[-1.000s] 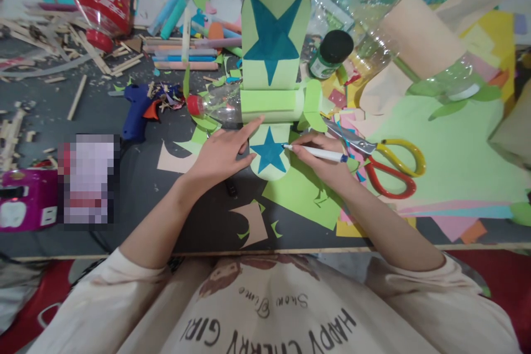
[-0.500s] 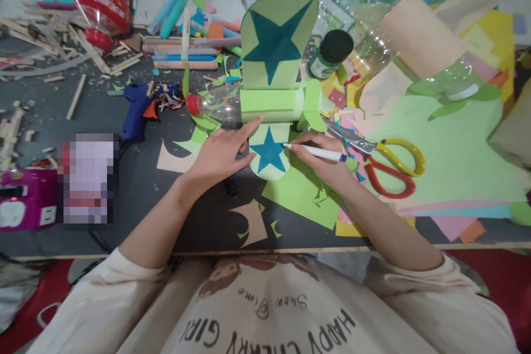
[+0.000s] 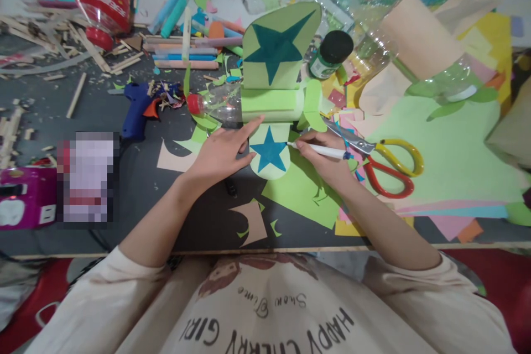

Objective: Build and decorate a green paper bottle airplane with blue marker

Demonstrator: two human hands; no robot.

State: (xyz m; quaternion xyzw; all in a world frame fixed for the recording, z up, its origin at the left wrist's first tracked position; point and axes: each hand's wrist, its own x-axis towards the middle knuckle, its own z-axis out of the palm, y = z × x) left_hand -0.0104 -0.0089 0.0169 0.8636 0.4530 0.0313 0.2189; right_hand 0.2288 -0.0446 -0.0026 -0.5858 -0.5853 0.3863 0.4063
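Note:
A plastic bottle (image 3: 222,104) with a red cap lies sideways, wrapped in a light green paper band (image 3: 269,100). Two rounded green paper wings stick out from it: the far wing (image 3: 271,73) tilts up with a dark blue star, and the near wing (image 3: 282,170) lies towards me with a blue star (image 3: 269,149). My left hand (image 3: 226,152) has thumb and index finger spread, index tip on the band and thumb at the near wing's left edge; its other fingers are curled. My right hand (image 3: 321,157) pinches a white marker (image 3: 323,150), its tip at the star's right point.
Scissors (image 3: 392,168) with red and yellow handles lie right of my right hand, over paper scraps. A dark green jar (image 3: 332,54) with a black lid stands behind. To the left lie a blue glue gun (image 3: 136,108), a purple box (image 3: 27,199) and wooden sticks (image 3: 77,95).
The marker and my right hand have shifted slightly right along the star's point. The far wing has dipped a little. My left hand stays in place.

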